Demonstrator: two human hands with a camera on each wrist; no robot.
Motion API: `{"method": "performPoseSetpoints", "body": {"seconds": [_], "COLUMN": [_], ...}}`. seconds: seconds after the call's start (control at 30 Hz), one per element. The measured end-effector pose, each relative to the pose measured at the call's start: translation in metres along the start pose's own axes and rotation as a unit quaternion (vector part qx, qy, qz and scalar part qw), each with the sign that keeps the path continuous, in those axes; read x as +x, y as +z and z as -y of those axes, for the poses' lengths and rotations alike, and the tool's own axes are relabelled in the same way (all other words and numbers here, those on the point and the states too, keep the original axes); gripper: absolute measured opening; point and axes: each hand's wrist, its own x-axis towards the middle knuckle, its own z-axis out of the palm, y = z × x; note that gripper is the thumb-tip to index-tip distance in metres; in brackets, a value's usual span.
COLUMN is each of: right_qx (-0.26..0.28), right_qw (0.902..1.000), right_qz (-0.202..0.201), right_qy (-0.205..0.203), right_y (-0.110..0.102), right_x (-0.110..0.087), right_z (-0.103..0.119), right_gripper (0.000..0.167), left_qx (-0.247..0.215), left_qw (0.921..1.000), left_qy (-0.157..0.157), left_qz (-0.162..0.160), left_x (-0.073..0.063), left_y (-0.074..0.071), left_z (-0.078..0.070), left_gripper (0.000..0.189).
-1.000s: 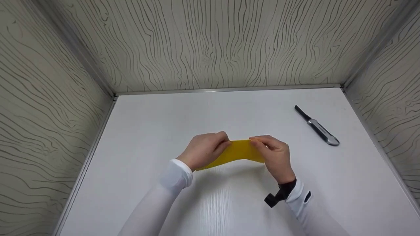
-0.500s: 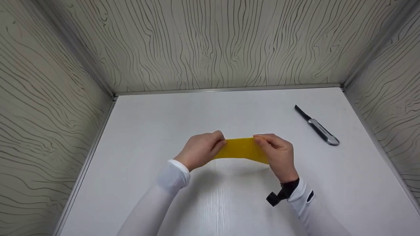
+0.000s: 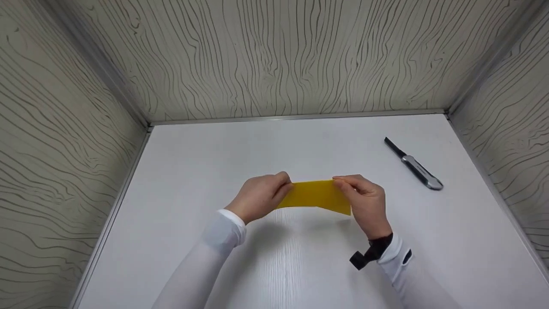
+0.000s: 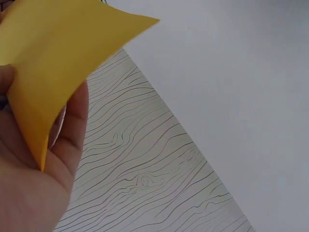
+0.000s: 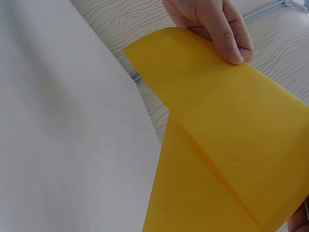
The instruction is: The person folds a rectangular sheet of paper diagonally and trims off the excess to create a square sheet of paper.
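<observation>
A yellow paper sheet (image 3: 315, 194) is held above the white table between both hands. My left hand (image 3: 259, 196) grips its left end, with the thumb on the near face and the fingers behind. At the right end, my right hand (image 3: 366, 206) pinches the top edge between thumb and fingertips. The sheet (image 5: 231, 121) bends across its width, and a slanting crease runs over its face in the right wrist view. In the left wrist view, the left palm (image 4: 31, 193) and curled fingers lie round the sheet (image 4: 53, 53). A pale curved edge behind it there is unclear.
A utility knife (image 3: 420, 171) with a grey and black handle lies at the table's right, its dark blade extended toward the back. Wood-patterned panels (image 3: 274, 60) enclose the white table (image 3: 193, 159) at the back and sides. A black strap device sits on the right wrist.
Both hands have moved slightly apart, the left one to the left and the right one to the right. More of the yellow sheet shows between them, and it looks flatter. The knife stays put.
</observation>
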Motion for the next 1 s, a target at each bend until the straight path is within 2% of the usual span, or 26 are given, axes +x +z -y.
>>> {"method": "performPoseSetpoints", "body": {"seconds": [0.37,0.57,0.73,0.9,1.0], "right_qx": [-0.002,0.005,0.011,0.021,0.025], "right_qw": [0.9999,0.9997,0.9998,0.9997,0.9995], "right_qz": [-0.006,-0.014,-0.016,-0.013,-0.020], "right_qy": [0.010,0.019,0.009,-0.002,0.003], "right_y": [-0.0013,-0.0016,-0.0020,-0.0017,-0.0024], "right_x": [-0.0005,-0.0018,-0.0022,-0.0028,-0.0026], "right_z": [-0.0004,0.0002,-0.0014,-0.0006,0.0000], "right_gripper": [0.020,0.020,0.020,0.020,0.022], "left_qx": [-0.005,-0.019,-0.016,0.000,-0.008], "left_qw": [1.0000,0.9996,0.9992,0.9998,0.9997], "left_qy": [-0.006,-0.022,-0.036,-0.017,-0.017], "left_qz": [-0.004,-0.006,-0.003,-0.010,-0.015], "left_x": [0.0003,0.0008,-0.0002,0.0001,-0.0005], "left_y": [-0.0001,-0.0006,0.0003,0.0006,0.0000], "left_z": [-0.0006,0.0011,0.0023,0.0026,0.0028], "left_gripper": [0.020,0.024,0.027,0.025,0.024]}}
